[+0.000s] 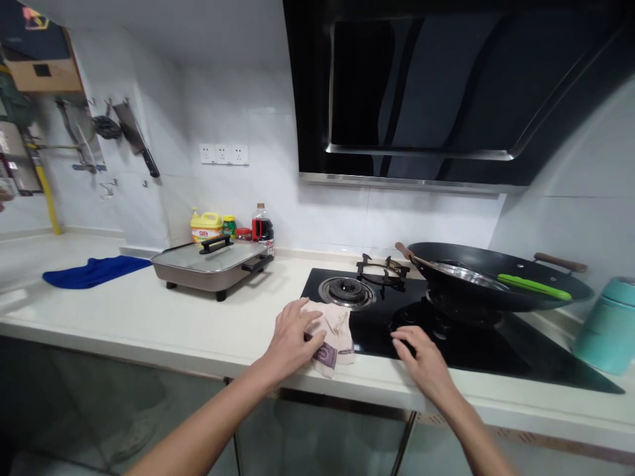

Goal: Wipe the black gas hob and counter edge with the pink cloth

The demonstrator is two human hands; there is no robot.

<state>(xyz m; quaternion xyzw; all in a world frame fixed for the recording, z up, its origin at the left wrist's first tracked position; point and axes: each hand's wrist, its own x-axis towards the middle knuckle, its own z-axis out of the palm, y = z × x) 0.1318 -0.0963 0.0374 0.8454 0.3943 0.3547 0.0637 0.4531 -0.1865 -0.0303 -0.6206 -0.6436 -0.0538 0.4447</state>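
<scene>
My left hand [294, 334] is on a pale pink cloth [331, 325] with a purple patch, its fingers and thumb bent over the cloth's left side. The cloth lies crumpled across the front left corner of the black glass hob [370, 337] and the counter edge. Just right of it, my right hand [421, 357] hovers over the front of the hob, fingers curved and apart from the thumb, with nothing in them. Behind the cloth is a bare round burner [347, 292]. A black pan support [383, 271] sits off the burner, toward the back of the hob.
A large wok [540, 301] holding a metal lid or bowl and a green-handled utensil [533, 286] rests on the right burner. A teal container [608, 324] stands far right. Leftward are a lidded electric pan [213, 268], bottles and a blue cloth [94, 272]. The range hood [411, 92] overhangs.
</scene>
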